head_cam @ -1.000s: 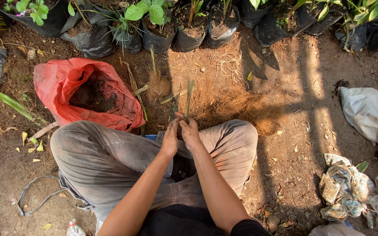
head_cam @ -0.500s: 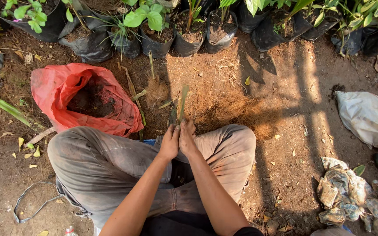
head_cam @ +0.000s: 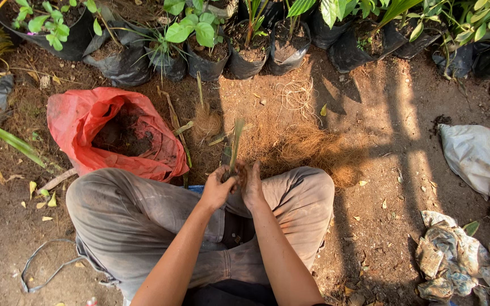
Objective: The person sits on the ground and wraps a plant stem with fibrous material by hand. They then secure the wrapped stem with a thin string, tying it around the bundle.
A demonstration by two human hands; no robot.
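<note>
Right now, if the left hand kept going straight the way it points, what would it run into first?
Probably the coconut fibre pile on the ground just ahead. The left hand, gripping the seedling stem with the right hand, points away from the body towards it. Depth is hard to judge.

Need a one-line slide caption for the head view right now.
Seated cross-legged on soil, left hand and right hand together grip a slim green seedling beside an open red sack.
</note>
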